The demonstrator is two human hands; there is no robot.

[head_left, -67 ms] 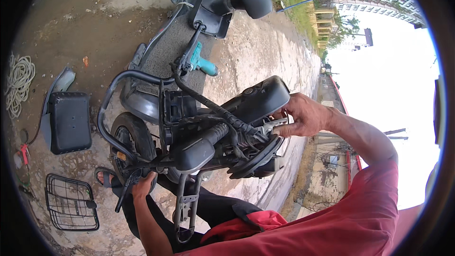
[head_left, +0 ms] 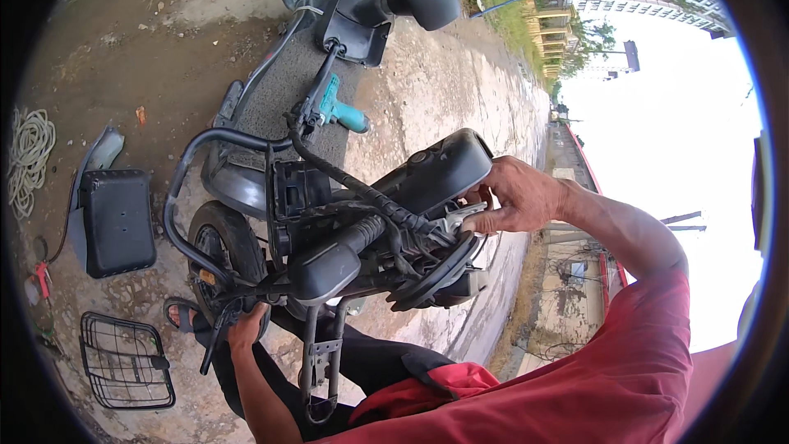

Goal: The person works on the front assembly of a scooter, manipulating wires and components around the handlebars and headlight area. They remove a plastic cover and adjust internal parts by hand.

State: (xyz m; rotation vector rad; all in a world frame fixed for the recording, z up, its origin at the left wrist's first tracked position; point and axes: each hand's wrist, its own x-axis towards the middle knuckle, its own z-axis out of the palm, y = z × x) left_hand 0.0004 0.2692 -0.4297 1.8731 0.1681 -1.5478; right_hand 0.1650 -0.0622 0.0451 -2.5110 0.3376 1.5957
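The right hand [head_left: 514,197] pinches a silver metal bracket [head_left: 462,219] between thumb and fingers, on the near right of the partly stripped scooter [head_left: 362,187]. The left hand [head_left: 247,327] is at the handlebar beside a black lever [head_left: 215,340], fingers mostly hidden; whether it grips, I cannot tell. A tyre [head_left: 240,238] is just beyond. Near left lies a wire basket [head_left: 126,362]; farther, a black box-like panel [head_left: 120,222], then coiled rope [head_left: 31,156]. A teal drill [head_left: 343,107] rests at the far side.

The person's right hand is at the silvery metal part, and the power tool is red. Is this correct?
Not entirely: the power tool is teal, not red, as the head view shows. The person's right hand is at the silvery metal part, as you say.
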